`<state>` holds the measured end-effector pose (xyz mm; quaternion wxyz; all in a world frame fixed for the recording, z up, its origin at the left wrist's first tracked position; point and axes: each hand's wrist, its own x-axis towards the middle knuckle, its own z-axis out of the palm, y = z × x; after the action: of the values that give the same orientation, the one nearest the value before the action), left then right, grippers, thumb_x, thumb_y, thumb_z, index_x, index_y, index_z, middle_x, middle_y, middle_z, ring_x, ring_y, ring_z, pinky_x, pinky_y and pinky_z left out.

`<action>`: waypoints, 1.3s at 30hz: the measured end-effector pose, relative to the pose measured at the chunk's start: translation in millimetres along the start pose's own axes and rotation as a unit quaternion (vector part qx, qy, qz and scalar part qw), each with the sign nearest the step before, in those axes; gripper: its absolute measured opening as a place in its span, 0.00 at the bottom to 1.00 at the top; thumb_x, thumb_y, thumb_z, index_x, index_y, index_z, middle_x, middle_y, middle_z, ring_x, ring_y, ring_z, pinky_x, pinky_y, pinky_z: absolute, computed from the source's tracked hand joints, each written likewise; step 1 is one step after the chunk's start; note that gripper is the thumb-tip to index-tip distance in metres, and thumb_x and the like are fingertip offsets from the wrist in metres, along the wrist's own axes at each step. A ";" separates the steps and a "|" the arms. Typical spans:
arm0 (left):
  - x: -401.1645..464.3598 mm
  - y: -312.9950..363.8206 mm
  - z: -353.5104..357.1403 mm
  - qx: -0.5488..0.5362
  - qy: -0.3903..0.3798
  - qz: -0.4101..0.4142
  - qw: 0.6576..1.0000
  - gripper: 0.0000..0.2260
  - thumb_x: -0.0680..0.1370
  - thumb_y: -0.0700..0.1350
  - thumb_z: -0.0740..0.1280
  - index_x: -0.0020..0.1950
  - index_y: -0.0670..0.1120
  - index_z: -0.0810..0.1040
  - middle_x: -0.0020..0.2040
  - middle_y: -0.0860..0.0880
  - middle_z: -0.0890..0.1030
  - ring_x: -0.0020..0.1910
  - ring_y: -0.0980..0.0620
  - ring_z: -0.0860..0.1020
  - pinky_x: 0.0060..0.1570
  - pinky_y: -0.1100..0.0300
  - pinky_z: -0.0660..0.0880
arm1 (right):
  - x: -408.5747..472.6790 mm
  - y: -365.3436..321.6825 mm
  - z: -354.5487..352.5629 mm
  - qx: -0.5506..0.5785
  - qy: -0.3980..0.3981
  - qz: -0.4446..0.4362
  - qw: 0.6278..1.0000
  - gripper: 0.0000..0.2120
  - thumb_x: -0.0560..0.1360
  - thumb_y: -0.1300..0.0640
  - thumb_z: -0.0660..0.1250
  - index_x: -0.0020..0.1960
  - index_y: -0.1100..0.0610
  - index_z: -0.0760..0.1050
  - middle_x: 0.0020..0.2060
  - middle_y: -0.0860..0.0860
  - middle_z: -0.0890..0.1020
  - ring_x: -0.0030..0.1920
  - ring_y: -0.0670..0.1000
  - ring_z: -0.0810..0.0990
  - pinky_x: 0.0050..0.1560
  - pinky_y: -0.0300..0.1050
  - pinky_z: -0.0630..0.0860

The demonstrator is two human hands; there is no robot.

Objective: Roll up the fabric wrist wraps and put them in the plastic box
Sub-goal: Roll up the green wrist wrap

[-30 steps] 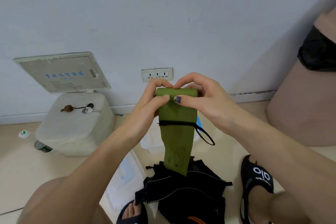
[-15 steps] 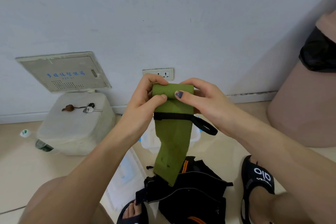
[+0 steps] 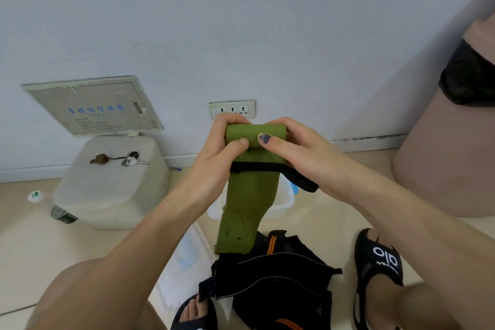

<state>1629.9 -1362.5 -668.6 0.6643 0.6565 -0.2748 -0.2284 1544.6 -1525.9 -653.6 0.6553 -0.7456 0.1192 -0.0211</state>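
Head view, the only one: both hands raised in front of the wall, working one green wrist wrap (image 3: pixel 250 195). Left hand (image 3: pixel 214 158) curled round the left end of the rolled part, thumb pressed onto the front of the roll. Right hand (image 3: pixel 292 150) pinches the right end, thumb on the front, fingers wrapped behind. The roll sits horizontal at the top of the wrap; it looks only a few turns thick. Below it the unrolled tail hangs loose, its lower end over a dark garment (image 3: pixel 273 276) on the floor. A black strap (image 3: pixel 270 167) crosses the wrap just under the roll and loops out to the right beneath the right hand. Plastic box (image 3: pixel 281 203) stands on the floor behind the hanging tail, mostly hidden; contents not readable. Left of it a white container (image 3: pixel 112 185) with keys (image 3: pixel 131 160) on top; sandalled feet at the bottom edge. Judgement: rolling step in hand, roughly a third taken up, nothing boxed from this wrap yet. Next move calls for turning the roll downward over the strap, thumbs keeping tension so the layers stay tight and square; the strap loop may bunch and skew the roll.
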 end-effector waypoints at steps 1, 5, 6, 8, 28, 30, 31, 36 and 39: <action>0.2 0.1 -0.3 -0.002 0.000 0.000 1.000 0.11 0.76 0.45 0.61 0.50 0.61 0.76 0.46 0.50 0.76 0.43 0.53 0.75 0.43 0.56 0.73 | 0.2 0.0 0.0 -0.010 0.007 -0.007 1.000 0.07 0.81 0.49 0.68 0.55 0.51 0.78 0.42 0.46 0.83 0.45 0.44 0.82 0.49 0.42 0.77; 3.2 1.3 -2.5 -0.029 -0.003 -0.034 0.999 0.11 0.73 0.44 0.61 0.52 0.58 0.74 0.47 0.47 0.75 0.45 0.49 0.74 0.43 0.53 0.72 | -0.3 -2.0 1.1 -0.020 0.011 -0.046 0.999 0.06 0.81 0.55 0.69 0.55 0.55 0.78 0.46 0.62 0.82 0.44 0.52 0.81 0.49 0.51 0.78; 4.3 2.0 -2.3 -0.044 -0.006 -0.047 0.998 0.11 0.72 0.45 0.60 0.53 0.56 0.73 0.48 0.45 0.74 0.45 0.48 0.73 0.42 0.54 0.72 | -0.5 -1.7 1.4 -0.026 0.009 -0.053 0.998 0.05 0.81 0.56 0.69 0.56 0.55 0.78 0.48 0.64 0.82 0.44 0.56 0.81 0.49 0.56 0.79; 5.7 1.9 -1.7 -0.063 -0.012 -0.072 0.995 0.13 0.73 0.52 0.62 0.56 0.53 0.73 0.52 0.43 0.74 0.48 0.46 0.74 0.45 0.53 0.74 | -0.8 -1.3 1.5 -0.045 0.013 -0.066 0.997 0.05 0.80 0.57 0.71 0.56 0.52 0.78 0.49 0.65 0.82 0.47 0.65 0.82 0.51 0.65 0.79; 10.2 -3.3 -7.6 -0.033 0.056 -0.057 0.996 0.07 0.75 0.51 0.63 0.53 0.57 0.73 0.52 0.43 0.78 0.47 0.47 0.76 0.50 0.48 0.71 | -2.0 -1.1 2.5 -0.053 0.103 0.037 0.993 0.16 0.74 0.49 0.76 0.58 0.49 0.76 0.51 0.51 0.84 0.51 0.51 0.85 0.59 0.54 0.81; 11.5 -4.6 -9.1 -0.013 0.069 -0.057 0.996 0.08 0.73 0.56 0.64 0.52 0.60 0.73 0.51 0.45 0.77 0.48 0.46 0.74 0.50 0.47 0.69 | -4.6 -0.3 1.7 -0.082 0.164 0.049 0.982 0.16 0.72 0.51 0.77 0.54 0.52 0.73 0.45 0.50 0.82 0.43 0.50 0.83 0.51 0.52 0.82; 11.6 -5.9 -9.6 -0.001 0.071 -0.055 0.996 0.08 0.73 0.57 0.64 0.51 0.61 0.73 0.50 0.45 0.77 0.48 0.47 0.74 0.50 0.46 0.70 | -6.2 -0.1 1.7 -0.071 0.182 0.046 0.980 0.15 0.73 0.55 0.77 0.51 0.55 0.72 0.42 0.51 0.81 0.37 0.49 0.82 0.44 0.49 0.81; 11.4 -9.5 -3.9 0.028 0.060 -0.033 0.997 0.06 0.78 0.52 0.61 0.51 0.64 0.73 0.51 0.44 0.78 0.47 0.47 0.77 0.51 0.45 0.74 | -14.3 -2.2 12.7 0.020 0.162 0.020 0.986 0.07 0.75 0.64 0.74 0.48 0.63 0.76 0.40 0.57 0.84 0.32 0.49 0.84 0.42 0.42 0.82; 11.5 -8.5 -2.1 0.028 0.057 -0.029 0.998 0.07 0.78 0.51 0.60 0.52 0.63 0.74 0.52 0.43 0.79 0.47 0.46 0.77 0.51 0.45 0.73 | -15.1 -1.3 18.3 0.036 0.127 0.016 0.991 0.04 0.77 0.62 0.73 0.51 0.61 0.81 0.44 0.56 0.87 0.41 0.51 0.88 0.51 0.42 0.84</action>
<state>1640.3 -1368.9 -676.3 0.6534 0.6944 -0.2237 -0.2021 1533.5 -1504.9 -653.0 0.6617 -0.7106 0.2129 -0.1091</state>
